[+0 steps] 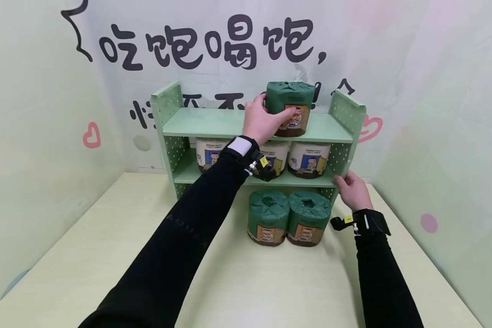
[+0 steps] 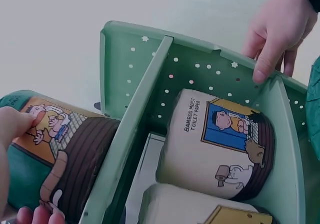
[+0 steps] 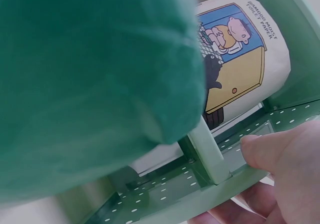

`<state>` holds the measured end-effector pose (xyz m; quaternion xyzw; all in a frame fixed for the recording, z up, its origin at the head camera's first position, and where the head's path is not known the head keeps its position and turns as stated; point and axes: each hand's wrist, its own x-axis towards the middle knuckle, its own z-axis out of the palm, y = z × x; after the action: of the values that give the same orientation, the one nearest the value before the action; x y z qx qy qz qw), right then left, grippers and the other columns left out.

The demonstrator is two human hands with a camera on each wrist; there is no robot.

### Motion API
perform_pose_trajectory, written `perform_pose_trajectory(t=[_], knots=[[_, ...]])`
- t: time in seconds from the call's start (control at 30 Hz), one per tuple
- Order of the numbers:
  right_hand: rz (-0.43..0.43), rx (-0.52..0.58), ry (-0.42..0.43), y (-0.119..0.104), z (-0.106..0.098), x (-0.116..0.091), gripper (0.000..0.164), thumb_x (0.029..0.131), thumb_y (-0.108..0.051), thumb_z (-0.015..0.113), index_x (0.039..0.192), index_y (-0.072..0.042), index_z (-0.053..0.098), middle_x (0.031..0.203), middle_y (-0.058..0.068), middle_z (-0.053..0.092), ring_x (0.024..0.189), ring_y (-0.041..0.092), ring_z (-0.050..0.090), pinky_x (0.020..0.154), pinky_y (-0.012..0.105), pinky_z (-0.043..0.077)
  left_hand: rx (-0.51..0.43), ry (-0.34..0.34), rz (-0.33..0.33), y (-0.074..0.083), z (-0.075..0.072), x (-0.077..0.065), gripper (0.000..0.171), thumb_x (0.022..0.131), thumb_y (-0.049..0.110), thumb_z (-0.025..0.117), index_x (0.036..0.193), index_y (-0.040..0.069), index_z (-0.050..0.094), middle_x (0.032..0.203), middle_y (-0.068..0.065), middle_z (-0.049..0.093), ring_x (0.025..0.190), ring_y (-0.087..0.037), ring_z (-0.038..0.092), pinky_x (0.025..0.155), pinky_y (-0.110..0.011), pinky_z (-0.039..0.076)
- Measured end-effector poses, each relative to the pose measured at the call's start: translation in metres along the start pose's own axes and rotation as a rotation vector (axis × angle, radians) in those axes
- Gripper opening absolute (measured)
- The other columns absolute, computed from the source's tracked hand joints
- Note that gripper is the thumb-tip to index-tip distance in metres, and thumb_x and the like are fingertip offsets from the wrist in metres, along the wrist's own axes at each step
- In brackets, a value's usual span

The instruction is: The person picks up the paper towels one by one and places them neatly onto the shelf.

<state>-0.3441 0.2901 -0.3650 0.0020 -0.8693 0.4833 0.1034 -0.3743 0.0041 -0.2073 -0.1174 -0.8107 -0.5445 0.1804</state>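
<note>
My left hand [image 1: 263,119] grips a green-wrapped toilet paper roll [image 1: 289,95] at the right part of the top shelf of a light green rack [image 1: 213,122]. In the left wrist view the thumb lies across the printed label of that toilet paper roll [image 2: 60,139], with fingertips below it. My right hand [image 1: 354,190] holds the rack's right side panel low down. In the right wrist view the thumb of the right hand [image 3: 285,169] is inside the panel edge and the other fingers are outside.
White toilet paper rolls [image 1: 309,159] stand on the middle shelf, one partly behind my left forearm. Two green toilet paper rolls [image 1: 268,218] stand side by side on the table [image 1: 311,287] before the rack. A printed backdrop [image 1: 414,91] rises behind.
</note>
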Motion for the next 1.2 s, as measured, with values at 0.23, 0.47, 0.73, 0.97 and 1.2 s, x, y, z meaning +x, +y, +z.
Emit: perform_pose_trajectory(t=[0.23, 0.47, 0.73, 0.97, 1.2], knots=[[-0.005, -0.008, -0.002, -0.001, 0.001, 0.002, 0.058, 0.118, -0.036, 0.045, 0.168, -0.006, 0.042, 0.161, 0.028, 0.055, 0.15, 0.047, 0.053, 0.123, 0.063, 0.045, -0.014, -0.028, -0.003, 0.006, 0.007, -0.003, 0.087, 0.103, 0.047, 0.074, 0.169, 0.005, 0.035, 0.154, -0.019, 0.05, 0.132, -0.028, 0.057, 0.104, -0.038, 0.054], [-0.013, -0.032, 0.003, -0.002, 0.001, 0.004, 0.059, 0.118, -0.037, 0.046, 0.169, -0.006, 0.042, 0.161, 0.028, 0.055, 0.151, 0.047, 0.052, 0.124, 0.064, 0.044, -0.077, -0.12, 0.01, 0.008, 0.011, -0.005, 0.06, 0.114, 0.034, 0.055, 0.166, 0.006, 0.042, 0.156, -0.017, 0.059, 0.143, -0.029, 0.058, 0.114, -0.04, 0.052], [-0.016, -0.035, 0.004, -0.001, 0.001, 0.002, 0.058, 0.118, -0.036, 0.047, 0.167, -0.004, 0.044, 0.161, 0.029, 0.055, 0.15, 0.048, 0.053, 0.124, 0.064, 0.044, -0.11, -0.217, 0.0, 0.011, 0.018, -0.004, 0.056, 0.119, 0.032, 0.043, 0.169, 0.008, 0.04, 0.173, -0.011, 0.046, 0.158, -0.024, 0.047, 0.128, -0.036, 0.042], [-0.013, -0.018, 0.006, -0.001, 0.001, 0.001, 0.058, 0.118, -0.036, 0.046, 0.167, -0.004, 0.044, 0.16, 0.029, 0.056, 0.15, 0.047, 0.053, 0.124, 0.063, 0.044, -0.115, -0.243, 0.002, 0.009, 0.019, -0.007, 0.056, 0.119, 0.032, 0.046, 0.169, 0.008, 0.041, 0.174, -0.01, 0.045, 0.16, -0.024, 0.044, 0.13, -0.036, 0.041], [0.003, -0.017, -0.001, -0.001, -0.001, 0.0, 0.059, 0.118, -0.037, 0.044, 0.168, -0.005, 0.042, 0.161, 0.029, 0.055, 0.151, 0.048, 0.052, 0.125, 0.064, 0.043, -0.194, -0.226, 0.036, 0.002, 0.007, -0.023, 0.049, 0.117, 0.029, 0.052, 0.161, 0.007, 0.052, 0.161, -0.013, 0.056, 0.144, -0.03, 0.062, 0.118, -0.041, 0.053]])
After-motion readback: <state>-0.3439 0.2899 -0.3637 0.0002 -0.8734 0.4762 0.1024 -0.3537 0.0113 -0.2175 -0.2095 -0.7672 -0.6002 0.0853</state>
